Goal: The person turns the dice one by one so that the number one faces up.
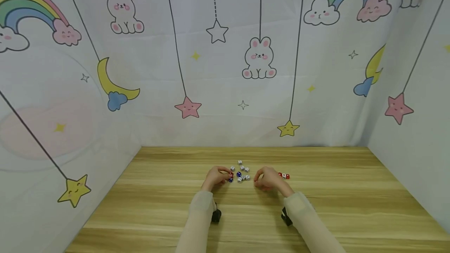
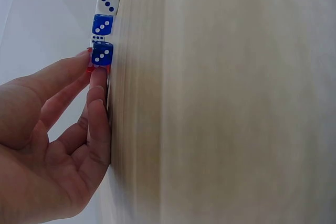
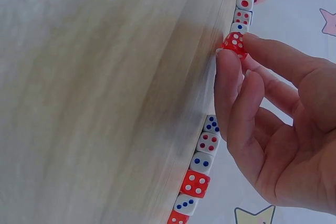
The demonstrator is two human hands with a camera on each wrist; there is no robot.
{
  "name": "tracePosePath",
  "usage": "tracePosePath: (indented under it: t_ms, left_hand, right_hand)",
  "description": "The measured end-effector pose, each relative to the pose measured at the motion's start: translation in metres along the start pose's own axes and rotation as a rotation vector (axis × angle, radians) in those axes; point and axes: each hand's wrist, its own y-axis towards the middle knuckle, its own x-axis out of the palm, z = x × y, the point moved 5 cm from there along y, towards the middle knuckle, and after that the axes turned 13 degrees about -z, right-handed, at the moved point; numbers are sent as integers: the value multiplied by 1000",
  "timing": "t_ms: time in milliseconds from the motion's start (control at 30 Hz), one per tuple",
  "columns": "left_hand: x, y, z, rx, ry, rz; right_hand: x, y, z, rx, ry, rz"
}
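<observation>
Two bare hands are working with little dice on a striped brown wooden desk (image 1: 168, 210). Think of a clock lying flat, with the loose dice in the middle and twelve o'clock at the far edge. The left hand (image 1: 216, 177) is at nine o'clock. Its fingers seem to pinch a small see-through red die (image 2: 90, 67), just beside a dark blue die with white dots (image 2: 103, 54). The right hand (image 1: 268, 179) is near four o'clock, and its fingers pinch a shiny red die with white dots (image 3: 234, 42). At three o'clock, past that hand, a neat line of red and white dice (image 3: 195, 183) sits side by side, at least six long. That part looks done. The loose white dice (image 1: 247, 177) and a blue die among them (image 1: 239, 174) are all mixed up, so they look left to do. I can't tell if the hands hide more.
</observation>
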Motion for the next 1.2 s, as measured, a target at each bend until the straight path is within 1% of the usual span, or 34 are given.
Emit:
tracePosePath:
  t_ms: [233,367,400,467,500,600,633,700,733,767,967,1000,1200]
  left_hand:
    - [0,-2,2,-1,8,5]
    - [-1,-1,0,-6,2,4]
    - [-1,0,-1,-1,-1,3]
    - [-1,3,-4,0,-2,0]
    - [-1,7,-7,42,-1,-9]
    - [-2,10,-9,46,4,-13]
    - [-2,9,-8,41,6,-11]
    - [-2,8,-6,33,-1,-8]
    - [-1,3,-3,-10,-4,2]
    - [-1,2,-2,-13,-4,4]
    - [0,-2,1,-1,11,5]
    - [0,-2,1,6,16,4]
    - [0,0,-1,-1,6,8]
  right_hand:
    - [-2,-1,0,22,33,0]
    - [-2,2,5,-10,60,-19]
    - [-2,4,7,-50,52,-28]
    - [-2,5,9,-58,47,-40]
    - [-2,5,9,-63,37,-40]
    - [-2,5,10,-53,43,-36]
    - [-2,4,9,-21,50,-30]
    - [-2,4,8,-27,39,-20]
    - [-1,3,7,-27,37,-20]
    - [-1,3,6,-33,27,-20]
    - [1,2,2,-75,-28,-28]
    - [1,2,2,-77,-34,-25]
    - [2,5,3,-68,-59,-3]
